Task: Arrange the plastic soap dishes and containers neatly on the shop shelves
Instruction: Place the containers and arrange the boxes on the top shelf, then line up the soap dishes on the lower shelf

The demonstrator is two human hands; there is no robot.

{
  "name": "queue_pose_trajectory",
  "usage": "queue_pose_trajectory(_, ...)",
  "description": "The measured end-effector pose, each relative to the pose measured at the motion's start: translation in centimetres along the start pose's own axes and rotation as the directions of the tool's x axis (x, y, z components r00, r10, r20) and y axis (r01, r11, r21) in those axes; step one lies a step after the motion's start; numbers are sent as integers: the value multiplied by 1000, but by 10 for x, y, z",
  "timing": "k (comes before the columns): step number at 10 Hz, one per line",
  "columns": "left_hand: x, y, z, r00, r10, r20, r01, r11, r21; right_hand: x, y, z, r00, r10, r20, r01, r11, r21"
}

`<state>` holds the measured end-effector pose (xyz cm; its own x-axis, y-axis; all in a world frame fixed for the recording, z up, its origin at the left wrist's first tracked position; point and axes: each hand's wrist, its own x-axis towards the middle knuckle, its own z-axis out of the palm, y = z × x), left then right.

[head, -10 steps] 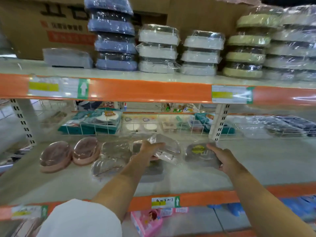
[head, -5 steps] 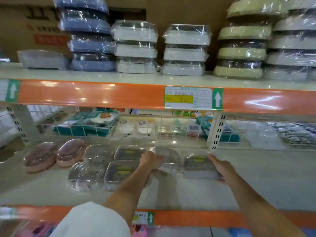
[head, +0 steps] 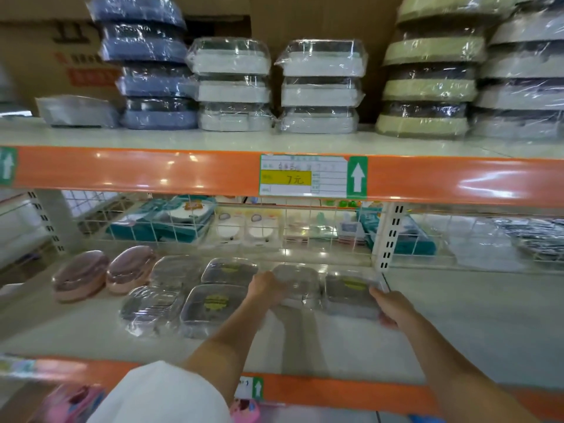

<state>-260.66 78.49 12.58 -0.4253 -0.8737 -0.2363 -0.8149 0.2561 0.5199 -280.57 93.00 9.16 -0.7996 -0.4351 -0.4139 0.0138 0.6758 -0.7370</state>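
Wrapped soap dishes: the left hand (head: 266, 287) grips a clear one (head: 297, 283), the right hand (head: 389, 308) clasps a yellow-stickered one (head: 349, 293) just beside it (both on the middle shelf (head: 457, 325)).

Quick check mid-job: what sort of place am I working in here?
Very likely a retail shop: orange-edged metal shelving, a yellow price label reading 7 yuan, and stacks of shrink-wrapped white plastic containers.

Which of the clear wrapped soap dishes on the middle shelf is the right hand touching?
The rightmost dish, with a yellow sticker, beside the white upright post; the right hand is on its right edge.
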Motion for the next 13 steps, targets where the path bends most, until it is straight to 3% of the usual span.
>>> queue_pose_trajectory(2,-22,-6,-25,990,138,15,-137,958,250,-36,-7,1,980,-190,-55,151,898,-413)
queue_pose_trajectory(3,-34,-18,-40,984,177,13,-174,943,282,-54,-13,4,965,-251,-72,180,840,-512)
queue_pose_trajectory(5,-67,-72,-89,976,191,101,-206,964,170,-113,-45,34,887,-440,141,415,626,-660)
queue_pose_trajectory(6,-81,-118,-124,971,207,118,-227,952,205,-167,-65,65,817,-493,299,551,515,-656)
queue_pose_trajectory(7,-97,-170,-160,971,189,144,-232,886,401,-211,-84,110,752,-548,366,641,478,-601)
queue_pose_trajectory(8,-119,-206,-190,984,174,46,-176,879,442,-245,-95,137,754,-527,392,646,486,-588)
queue_pose_trajectory(10,-167,-267,-260,972,234,-31,-201,890,411,-332,-128,186,677,-585,447,710,359,-606)
queue_pose_trajectory(13,-233,-328,-360,941,262,-214,-158,900,406,-459,-196,245,466,-718,518,853,208,-479)
